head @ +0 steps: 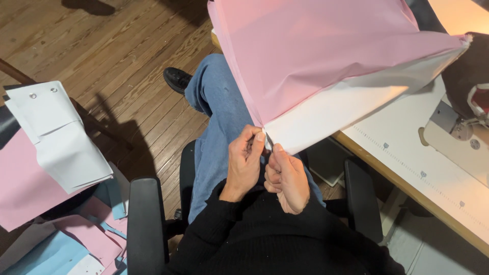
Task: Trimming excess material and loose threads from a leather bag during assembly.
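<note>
Both hands are raised over the lap, thumbs up: the left hand (pixel 244 160) and the right hand (pixel 286 175) are pinched shut on the corner of a pink-and-white fabric piece (pixel 326 66), which is stretched up to the counter (pixel 407 168). Pink, white and blue cut pieces (pixel 56 147) are stacked at left.

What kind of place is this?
Likely a sewing workshop: a sewing machine on a ruled worktable, stacked cut fabric pieces, and both hands pinching pink fabric.
</note>
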